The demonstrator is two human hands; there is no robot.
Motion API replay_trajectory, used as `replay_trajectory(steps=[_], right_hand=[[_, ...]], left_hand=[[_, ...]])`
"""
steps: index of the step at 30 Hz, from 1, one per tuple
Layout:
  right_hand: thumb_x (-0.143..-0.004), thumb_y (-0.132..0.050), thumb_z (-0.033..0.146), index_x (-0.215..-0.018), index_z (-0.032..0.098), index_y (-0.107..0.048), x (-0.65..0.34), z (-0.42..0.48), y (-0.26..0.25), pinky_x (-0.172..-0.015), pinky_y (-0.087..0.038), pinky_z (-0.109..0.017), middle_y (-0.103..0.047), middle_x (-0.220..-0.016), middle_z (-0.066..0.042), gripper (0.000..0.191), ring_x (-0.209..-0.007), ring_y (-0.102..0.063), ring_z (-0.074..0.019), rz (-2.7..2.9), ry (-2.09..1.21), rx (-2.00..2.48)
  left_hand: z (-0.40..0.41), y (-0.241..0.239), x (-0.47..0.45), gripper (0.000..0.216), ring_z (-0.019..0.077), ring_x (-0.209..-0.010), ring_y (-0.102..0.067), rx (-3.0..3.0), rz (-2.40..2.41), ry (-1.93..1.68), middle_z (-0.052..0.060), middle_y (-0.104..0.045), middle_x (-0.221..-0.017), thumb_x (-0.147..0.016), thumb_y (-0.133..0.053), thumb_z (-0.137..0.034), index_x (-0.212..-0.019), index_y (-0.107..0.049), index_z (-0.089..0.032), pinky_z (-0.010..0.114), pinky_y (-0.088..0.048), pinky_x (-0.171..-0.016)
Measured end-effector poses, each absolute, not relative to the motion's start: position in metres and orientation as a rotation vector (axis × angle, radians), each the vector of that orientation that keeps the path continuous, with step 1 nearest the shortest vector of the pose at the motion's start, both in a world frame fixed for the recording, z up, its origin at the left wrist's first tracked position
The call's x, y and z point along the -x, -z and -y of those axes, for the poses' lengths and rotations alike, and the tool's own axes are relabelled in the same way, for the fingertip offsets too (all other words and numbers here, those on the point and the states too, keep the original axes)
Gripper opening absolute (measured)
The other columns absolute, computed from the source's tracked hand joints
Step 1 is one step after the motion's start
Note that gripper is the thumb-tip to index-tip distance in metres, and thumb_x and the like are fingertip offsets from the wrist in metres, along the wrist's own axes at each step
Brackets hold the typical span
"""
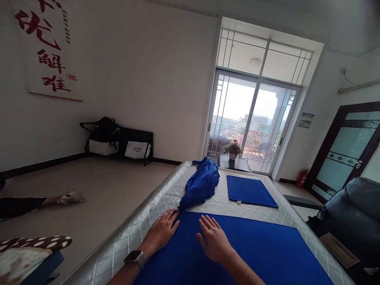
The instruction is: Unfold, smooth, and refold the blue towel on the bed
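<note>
A large blue towel (252,249) lies spread flat on the near part of a quilted grey table (139,229). My left hand (162,231), with a watch on its wrist, rests palm down on the towel's left edge, fingers stretched out. My right hand (212,239) lies flat on the towel beside it, fingers apart. Just beyond my left fingertips a crumpled blue towel (200,184) is heaped on the table. A folded blue towel (249,190) lies flat further back on the right.
Another person's leg and shoe (69,197) stretch across the floor at the left. Bags (103,136) stand against the far wall. A potted plant (233,149) sits on a small dark table before glass balcony doors. A dark armchair (353,209) stands at the right.
</note>
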State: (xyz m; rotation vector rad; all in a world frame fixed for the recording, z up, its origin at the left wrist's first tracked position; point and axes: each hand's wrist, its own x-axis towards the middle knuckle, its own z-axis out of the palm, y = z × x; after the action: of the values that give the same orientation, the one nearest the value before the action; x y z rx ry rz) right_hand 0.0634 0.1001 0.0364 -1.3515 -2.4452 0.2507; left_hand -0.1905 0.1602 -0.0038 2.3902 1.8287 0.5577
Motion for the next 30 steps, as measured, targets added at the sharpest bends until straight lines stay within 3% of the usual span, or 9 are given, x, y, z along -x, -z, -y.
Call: replay_trajectory(steps=[8,13,23,30], right_hand=[[-0.098,-0.026,0.055,-0.156,0.017,-0.021,-0.044,-0.119,-0.016,-0.123,-0.01,-0.048,-0.017,-0.163,-0.006,0.07,-0.151,-0.013,-0.0235,2.43,-0.366,1.521],[-0.098,-0.019,0.059,-0.157,0.021,-0.017,-0.076,-0.117,-0.021,-0.123,-0.007,-0.046,-0.014,-0.163,-0.001,0.07,-0.151,-0.009,-0.0205,2.408,-0.382,1.608],[-0.097,-0.017,0.063,-0.156,0.024,-0.019,-0.254,-0.092,-0.015,-0.123,-0.009,-0.04,-0.017,-0.163,0.001,0.07,-0.15,-0.011,-0.0171,2.258,-0.269,1.934],[-0.094,-0.02,0.062,-0.155,0.016,-0.024,-0.397,-0.078,0.02,-0.122,-0.015,-0.046,-0.023,-0.162,-0.005,0.076,-0.149,-0.017,-0.0224,1.949,-0.07,2.239]], left_hand=[[-0.166,0.013,0.193,0.058,0.028,-0.142,-0.038,-2.437,-1.829,-0.588,0.013,-0.046,-0.152,-0.097,-0.033,-0.046,-0.144,-0.048,-0.016,0.049,-0.03,-0.117],[-0.166,0.016,0.194,0.057,0.0267,-0.143,-0.037,-2.396,-1.828,-0.63,0.009,-0.047,-0.152,-0.098,-0.032,-0.05,-0.144,-0.049,-0.021,0.047,-0.028,-0.118],[-0.166,0.014,0.195,0.059,0.0297,-0.141,-0.039,-2.417,-1.814,-0.623,0.011,-0.046,-0.152,-0.096,-0.032,-0.051,-0.143,-0.05,-0.019,0.049,-0.031,-0.116],[-0.171,0.021,0.197,0.06,0.0282,-0.142,-0.039,-2.426,-1.825,-0.572,0.01,-0.046,-0.153,-0.097,-0.031,-0.051,-0.144,-0.049,-0.019,0.049,-0.029,-0.118]])
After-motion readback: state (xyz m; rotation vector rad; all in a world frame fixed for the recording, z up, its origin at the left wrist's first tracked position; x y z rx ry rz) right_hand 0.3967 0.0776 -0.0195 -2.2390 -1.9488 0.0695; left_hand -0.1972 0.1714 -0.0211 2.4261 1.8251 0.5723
